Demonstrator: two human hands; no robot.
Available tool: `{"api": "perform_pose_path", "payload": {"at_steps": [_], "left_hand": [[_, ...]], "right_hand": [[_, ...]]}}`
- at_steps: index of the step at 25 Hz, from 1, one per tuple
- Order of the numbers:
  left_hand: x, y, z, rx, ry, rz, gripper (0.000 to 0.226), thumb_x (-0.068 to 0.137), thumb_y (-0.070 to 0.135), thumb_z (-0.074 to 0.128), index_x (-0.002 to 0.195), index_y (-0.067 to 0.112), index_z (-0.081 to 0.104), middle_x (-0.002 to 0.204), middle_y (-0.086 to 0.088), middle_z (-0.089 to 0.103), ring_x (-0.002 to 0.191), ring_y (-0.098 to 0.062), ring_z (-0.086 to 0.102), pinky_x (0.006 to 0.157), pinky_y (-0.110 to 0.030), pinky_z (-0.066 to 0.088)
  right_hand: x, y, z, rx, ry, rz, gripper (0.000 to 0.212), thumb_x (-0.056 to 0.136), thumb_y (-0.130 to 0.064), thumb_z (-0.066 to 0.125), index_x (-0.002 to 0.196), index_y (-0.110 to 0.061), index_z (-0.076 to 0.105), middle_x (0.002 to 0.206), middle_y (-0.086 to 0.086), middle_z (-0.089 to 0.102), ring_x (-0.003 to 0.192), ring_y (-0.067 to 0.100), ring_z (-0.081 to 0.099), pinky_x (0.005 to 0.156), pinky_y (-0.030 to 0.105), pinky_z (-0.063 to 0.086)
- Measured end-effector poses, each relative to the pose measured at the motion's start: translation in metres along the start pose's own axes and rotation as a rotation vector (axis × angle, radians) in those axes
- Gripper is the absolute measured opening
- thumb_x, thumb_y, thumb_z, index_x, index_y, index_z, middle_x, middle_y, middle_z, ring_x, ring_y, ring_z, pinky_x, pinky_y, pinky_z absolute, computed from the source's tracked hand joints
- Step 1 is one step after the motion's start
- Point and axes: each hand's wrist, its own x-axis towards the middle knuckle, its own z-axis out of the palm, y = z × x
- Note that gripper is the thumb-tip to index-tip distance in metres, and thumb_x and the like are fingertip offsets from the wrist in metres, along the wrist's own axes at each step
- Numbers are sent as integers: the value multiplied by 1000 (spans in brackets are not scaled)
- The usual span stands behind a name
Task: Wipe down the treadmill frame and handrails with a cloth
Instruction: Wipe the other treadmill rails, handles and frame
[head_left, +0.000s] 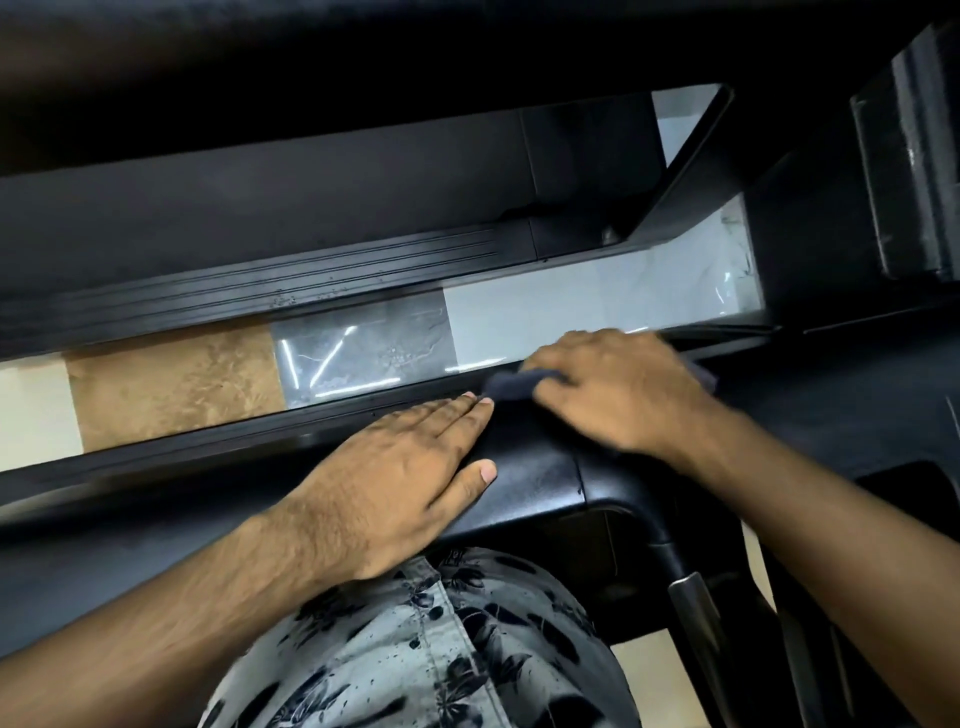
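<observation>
Glossy tiled floor runs left to right between two black machines. Nearer machine: treadmill frame, under both our hands. Left hand lies flat on frame, fingers straight, holding nothing. Right hand, blurred, just right of it; fingers bent over dark cloth, pressing it on frame's far edge.

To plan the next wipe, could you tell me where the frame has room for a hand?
Free: the frame rail left of the left hand, along the floor tiles. Crowded: at the cloth, where right hand and left fingertips nearly meet.
</observation>
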Motion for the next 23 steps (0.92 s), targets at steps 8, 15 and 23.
{"api": "perform_pose_path", "payload": {"at_steps": [8,15,23], "left_hand": [[21,21,-7,6,-22,41,72,92,60,0,155,24,-8,163,5,-4,149,-5,-1,110,-15,-11],[42,31,-6,18,-50,93,71,94,57,4,155,22,-7,164,4,-3,149,-4,-3,113,-16,-10],[60,42,-5,12,-84,126,72,94,58,3,155,22,-8,164,3,-5,149,-7,-4,121,-24,-2]], "right_hand": [[-6,25,-2,-5,23,33,46,92,-53,30,131,-43,54,140,-11,56,128,19,52,106,47,41],[13,74,-16,-9,-27,252,53,86,-60,27,126,-43,58,142,-6,57,128,25,52,105,48,41],[8,102,-16,-44,5,332,46,94,-52,29,127,-39,59,141,-3,58,128,27,52,107,51,39]]}}
